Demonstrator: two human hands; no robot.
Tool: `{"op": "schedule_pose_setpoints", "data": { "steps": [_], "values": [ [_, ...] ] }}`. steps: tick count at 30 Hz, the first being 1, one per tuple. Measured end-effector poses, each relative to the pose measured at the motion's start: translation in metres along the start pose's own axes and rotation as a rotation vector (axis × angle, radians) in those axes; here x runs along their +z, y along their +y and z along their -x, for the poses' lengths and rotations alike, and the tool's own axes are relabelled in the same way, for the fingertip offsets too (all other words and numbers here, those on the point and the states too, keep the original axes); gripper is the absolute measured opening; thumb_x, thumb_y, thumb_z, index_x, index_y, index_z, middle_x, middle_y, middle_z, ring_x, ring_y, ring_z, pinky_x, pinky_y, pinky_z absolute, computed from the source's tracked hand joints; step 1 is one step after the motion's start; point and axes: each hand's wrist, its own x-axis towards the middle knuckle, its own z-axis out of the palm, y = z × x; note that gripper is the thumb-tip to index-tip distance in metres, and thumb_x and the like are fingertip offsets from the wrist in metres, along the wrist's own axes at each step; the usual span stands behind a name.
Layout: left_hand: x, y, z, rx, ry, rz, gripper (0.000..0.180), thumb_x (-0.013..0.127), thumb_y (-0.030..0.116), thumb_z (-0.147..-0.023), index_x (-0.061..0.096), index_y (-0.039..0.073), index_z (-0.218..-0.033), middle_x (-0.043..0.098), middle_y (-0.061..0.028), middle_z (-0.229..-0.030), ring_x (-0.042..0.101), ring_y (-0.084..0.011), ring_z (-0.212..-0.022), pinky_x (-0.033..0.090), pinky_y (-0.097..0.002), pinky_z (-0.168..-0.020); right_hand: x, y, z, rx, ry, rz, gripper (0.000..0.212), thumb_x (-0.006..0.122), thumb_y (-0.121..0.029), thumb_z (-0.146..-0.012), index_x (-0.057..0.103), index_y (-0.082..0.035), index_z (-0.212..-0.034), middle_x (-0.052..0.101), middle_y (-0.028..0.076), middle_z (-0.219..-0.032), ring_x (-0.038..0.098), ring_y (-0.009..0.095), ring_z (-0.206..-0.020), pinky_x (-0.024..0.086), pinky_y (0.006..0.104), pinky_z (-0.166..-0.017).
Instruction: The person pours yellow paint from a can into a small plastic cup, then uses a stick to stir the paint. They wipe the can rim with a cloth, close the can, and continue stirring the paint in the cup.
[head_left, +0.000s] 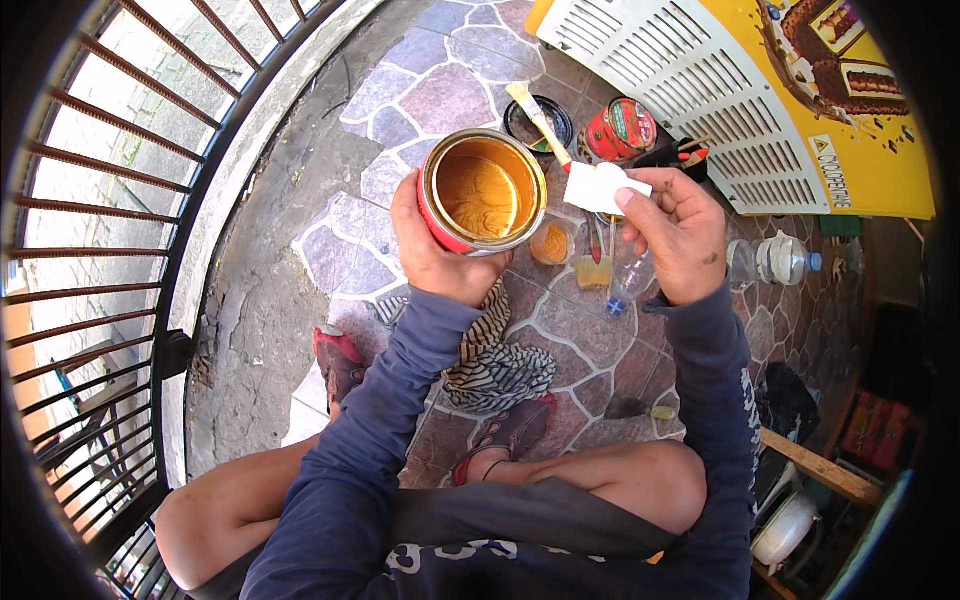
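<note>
My left hand point(440, 250) is wrapped around a red paint can point(447, 232) without a lid, tilted so that gold paint shows inside. Between the thumb and fingers of my right hand point(680, 225) is a flat white piece point(592, 190), like paper or card. A paintbrush point(540, 122) with pale bristles lies just beyond it, across a round black rim point(515, 118). Its handle passes behind the white piece, so I cannot tell whether my fingers hold it too. Below the white piece stands a small clear cup point(552, 243) with orange-gold contents.
A red can point(622, 128) stands by a slatted grey panel point(670, 80). Nearer are a second cup point(592, 272), clear plastic bottles point(785, 260) and a striped cloth point(500, 378) between my feet. A barred metal gate point(110, 250) runs along the left. Stone-patterned tiles point(590, 330) cover the floor.
</note>
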Motion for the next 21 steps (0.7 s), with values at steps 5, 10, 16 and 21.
{"op": "schedule_pose_setpoints", "data": {
  "steps": [5,10,16,21],
  "values": [
    [0.003,0.002,0.004,-0.045,-0.032,0.124,0.116,0.097,0.011,-0.05,0.03,-0.002,-0.143,0.056,-0.0159,-0.133,0.059,-0.0281,-0.123,0.045,-0.04,-0.106,0.023,0.007,-0.005,-0.238,0.001,0.193,0.017,0.068,-0.006,-0.091,0.067,0.002,-0.106,0.07,0.008,-0.084,0.066,0.014,-0.067,0.053,0.0291,-0.06],
    [0.0,-0.003,0.005,0.065,-0.052,0.045,0.112,0.097,0.012,-0.054,0.03,0.0,-0.144,0.056,-0.0157,-0.134,0.058,-0.028,-0.124,0.045,-0.0408,-0.108,0.03,0.007,-0.014,-0.672,0.034,0.464,0.012,0.07,-0.001,-0.089,0.069,0.003,-0.101,0.069,0.011,-0.079,0.066,0.011,-0.064,0.051,0.0257,-0.057],
    [0.001,-0.013,0.006,0.063,-0.056,0.037,0.108,0.095,0.015,-0.061,0.028,-0.001,-0.145,0.055,-0.0166,-0.136,0.059,-0.0279,-0.123,0.045,-0.04,-0.108,0.03,0.006,-0.021,-0.807,-0.031,0.473,0.016,0.07,0.003,-0.086,0.069,0.003,-0.102,0.068,0.015,-0.084,0.069,0.026,-0.07,0.052,0.0326,-0.061],
    [-0.008,-0.011,0.004,0.123,-0.062,-0.127,0.109,0.095,0.017,-0.063,0.027,-0.002,-0.145,0.057,-0.0172,-0.135,0.06,-0.0277,-0.123,0.046,-0.039,-0.106,0.032,0.008,-0.024,-0.875,-0.063,0.487,0.019,0.069,0.005,-0.085,0.068,0.002,-0.104,0.069,0.016,-0.085,0.069,0.03,-0.072,0.054,0.0353,-0.064]
  ]
}}
